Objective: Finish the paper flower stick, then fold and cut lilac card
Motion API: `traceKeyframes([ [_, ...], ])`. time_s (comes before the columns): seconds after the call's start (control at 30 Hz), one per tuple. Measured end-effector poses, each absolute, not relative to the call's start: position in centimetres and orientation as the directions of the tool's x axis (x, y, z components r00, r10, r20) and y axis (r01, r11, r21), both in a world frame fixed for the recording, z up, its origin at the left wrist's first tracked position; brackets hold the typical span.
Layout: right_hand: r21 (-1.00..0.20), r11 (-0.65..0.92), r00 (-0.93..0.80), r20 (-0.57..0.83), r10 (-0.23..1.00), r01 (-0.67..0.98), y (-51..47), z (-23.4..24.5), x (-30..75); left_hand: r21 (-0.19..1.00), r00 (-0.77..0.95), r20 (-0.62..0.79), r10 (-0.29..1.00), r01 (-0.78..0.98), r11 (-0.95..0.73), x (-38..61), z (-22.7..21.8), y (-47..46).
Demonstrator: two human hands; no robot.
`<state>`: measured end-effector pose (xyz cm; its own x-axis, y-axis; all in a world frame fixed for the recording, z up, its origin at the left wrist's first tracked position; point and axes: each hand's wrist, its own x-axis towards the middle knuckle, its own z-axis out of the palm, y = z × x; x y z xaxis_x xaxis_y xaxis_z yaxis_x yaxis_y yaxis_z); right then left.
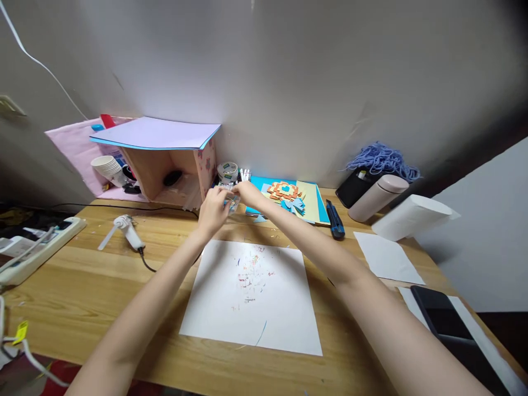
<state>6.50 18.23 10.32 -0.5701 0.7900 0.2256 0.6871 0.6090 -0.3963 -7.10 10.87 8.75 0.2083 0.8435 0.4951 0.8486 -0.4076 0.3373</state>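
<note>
Both my arms reach forward over a white sheet of paper (251,297) flecked with small coloured scraps. My left hand (212,209) and my right hand (249,193) meet at the far side of the wooden desk (82,286), fingers curled around a small clear object (233,202), possibly a roll of tape. It is partly hidden by the fingers. Just behind the hands stands a tape dispenser (227,171), and to the right lies a blue and yellow paper craft with orange and blue cut-outs (289,197).
A glue gun (128,231) with a black cord lies at left, near a power strip (37,247). A small wooden box shelf (165,165) topped by lilac paper stands at the back. A utility knife (335,220), beige flask (377,198), blue yarn (381,159), tissues (412,217), paper (388,257) and a phone (441,316) lie at right.
</note>
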Motion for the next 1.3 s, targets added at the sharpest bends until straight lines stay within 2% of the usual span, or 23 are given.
traceKeyframes([
  [0.07, -0.393, 0.602, -0.544, 0.262, 0.798, 0.695, 17.2, 10.1, 7.9, 0.362, 0.222, 0.479, 0.849, 0.831, -0.422, -6.5, 7.2, 8.8],
  [0.13, -0.368, 0.599, -0.541, 0.259, 0.801, 0.711, 15.8, 9.9, 9.9, 0.406, 0.292, 0.376, 0.880, 0.801, -0.439, -5.8, 5.5, 7.4],
  [0.27, -0.220, 0.627, -0.645, -0.012, 0.764, 0.747, 13.1, 8.4, 14.3, 0.385, 0.260, 0.116, 0.959, 0.878, -0.285, -4.5, 3.2, 7.0],
  [0.37, -0.183, 0.632, -0.654, -0.098, 0.750, 0.753, 11.7, 6.6, 16.5, 0.334, 0.208, 0.064, 0.976, 0.917, -0.218, -3.4, 2.3, 7.4],
  [0.57, -0.157, 0.623, -0.639, -0.084, 0.765, 0.766, 10.9, 4.2, 17.6, 0.279, 0.248, 0.122, 0.961, 0.921, -0.273, -2.4, 2.7, 7.3],
  [0.67, -0.176, 0.627, -0.642, -0.034, 0.766, 0.759, 11.7, 4.6, 17.1, 0.270, 0.200, 0.296, 0.934, 0.920, -0.283, -3.3, 5.2, 8.7],
  [0.77, -0.219, 0.625, -0.620, 0.102, 0.778, 0.749, 13.7, 6.2, 15.3, 0.254, 0.045, 0.498, 0.866, 0.947, -0.196, -5.0, 8.2, 11.5],
  [0.87, -0.270, 0.604, -0.546, 0.262, 0.796, 0.750, 16.3, 7.9, 11.9, 0.265, -0.012, 0.429, 0.903, 0.958, -0.113, -6.6, 9.6, 14.2],
  [0.93, -0.303, 0.595, -0.516, 0.305, 0.801, 0.744, 17.9, 8.3, 9.4, 0.291, -0.044, 0.394, 0.918, 0.953, -0.079, -7.1, 9.6, 15.0],
  [1.17, -0.371, 0.572, -0.477, 0.320, 0.818, 0.732, 19.9, 6.9, 5.6, 0.319, -0.092, 0.548, 0.831, 0.942, -0.105, -6.8, 8.1, 12.6],
  [1.3, -0.382, 0.575, -0.446, 0.376, 0.812, 0.724, 19.3, 7.8, 7.1, 0.300, -0.001, 0.593, 0.805, 0.928, -0.220, -6.0, 7.7, 10.9],
])
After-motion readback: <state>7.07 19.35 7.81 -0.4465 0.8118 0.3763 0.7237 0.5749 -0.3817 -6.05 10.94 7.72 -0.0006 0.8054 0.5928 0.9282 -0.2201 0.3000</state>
